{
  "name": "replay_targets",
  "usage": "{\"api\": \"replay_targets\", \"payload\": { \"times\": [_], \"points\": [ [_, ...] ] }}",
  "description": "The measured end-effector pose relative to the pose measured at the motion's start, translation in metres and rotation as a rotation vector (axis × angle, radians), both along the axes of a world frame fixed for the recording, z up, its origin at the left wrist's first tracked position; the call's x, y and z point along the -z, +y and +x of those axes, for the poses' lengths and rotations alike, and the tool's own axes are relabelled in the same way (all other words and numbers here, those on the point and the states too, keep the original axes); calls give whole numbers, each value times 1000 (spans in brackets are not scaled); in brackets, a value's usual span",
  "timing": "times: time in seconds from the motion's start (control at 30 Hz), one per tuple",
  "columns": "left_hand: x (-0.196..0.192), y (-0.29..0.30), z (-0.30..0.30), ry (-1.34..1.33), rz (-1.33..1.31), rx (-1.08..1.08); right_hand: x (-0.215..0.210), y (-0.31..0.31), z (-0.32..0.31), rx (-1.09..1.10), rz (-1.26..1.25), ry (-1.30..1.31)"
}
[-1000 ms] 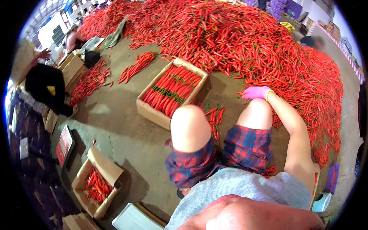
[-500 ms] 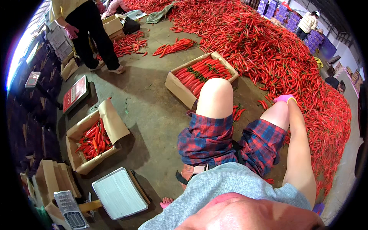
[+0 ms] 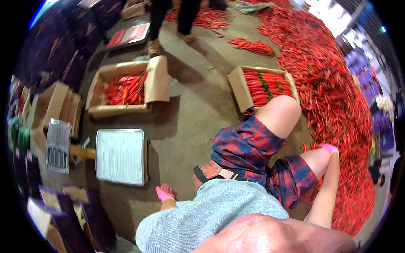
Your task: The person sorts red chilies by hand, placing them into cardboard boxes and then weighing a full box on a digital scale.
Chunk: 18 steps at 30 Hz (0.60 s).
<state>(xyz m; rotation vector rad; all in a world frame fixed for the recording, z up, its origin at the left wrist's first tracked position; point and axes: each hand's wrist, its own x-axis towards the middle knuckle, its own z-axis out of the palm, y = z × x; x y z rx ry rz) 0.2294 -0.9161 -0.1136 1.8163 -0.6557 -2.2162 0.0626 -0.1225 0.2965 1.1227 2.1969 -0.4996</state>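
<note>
My left hand (image 3: 165, 192), in a pink glove with a yellow cuff, reaches out low beside my hip with its fingers spread. It holds nothing and is nearest to a platform scale (image 3: 120, 157) with a ribbed, pale top. My right hand (image 3: 330, 148), in a matching glove, rests on my right knee, beside the large heap of red chilli peppers (image 3: 333, 114); its fingers lie over the knee. Ahead of my left knee is a carton (image 3: 239, 90) filled with rows of chilli peppers (image 3: 266, 86). Another carton (image 3: 118, 111), with flaps folded out, holds loose chilli peppers (image 3: 126, 89).
A person (image 3: 185, 17) in dark trousers stands ahead. Near them lies a red-and-white scale (image 3: 128, 35). Flattened cardboard (image 3: 63, 103) and the scale's display (image 3: 59, 145) are at left, with purple boxes (image 3: 63, 211) behind. Another small pile of chilli peppers (image 3: 253, 46) lies on the floor.
My view has swung to the left, shifting the scene rightward. My left hand now shows more fully, reaching out from my side. My right hand remains on the knee.
</note>
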Motion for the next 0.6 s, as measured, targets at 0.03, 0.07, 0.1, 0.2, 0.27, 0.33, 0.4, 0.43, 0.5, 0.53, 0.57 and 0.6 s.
{"api": "replay_targets", "payload": {
  "times": [0.03, 0.07, 0.1, 0.2, 0.27, 0.33, 0.4, 0.43, 0.5, 0.53, 0.57, 0.6],
  "points": [
    [-6, 8, -6, -16, 20, -12, 0, 17, 5, -23, -1, -12],
    [8, 3, -6, 94, 91, -2, 5, 43, 8, -52, -9, -14],
    [22, 1, -6, 204, 157, 9, 12, 68, 6, -149, 3, -30],
    [-20, 9, -11, 100, 99, -111, 31, 68, -22, -52, -99, -48],
    [-30, 10, -15, 110, 90, -103, 41, 59, -32, 150, -55, -40],
    [-9, 6, -1, 187, 145, -105, 53, 93, -45, 34, -138, -23],
    [4, 36, -39, 234, 244, -88, 31, 167, -37, -17, -107, 15],
    [-22, 16, -14, 182, 186, -123, 66, 124, -58, 49, -206, 14],
    [-44, 17, -23, 171, 190, -103, 64, 112, -55, 89, -211, 5],
    [-30, 8, -9, 315, 256, -127, 66, 104, -62, 88, -225, -7],
    [-31, 12, -8, 277, 249, -134, 64, 106, -62, 96, -223, -11],
    [-36, 13, -13, 239, 242, -141, 64, 108, -63, 104, -225, -18]
  ]
}}
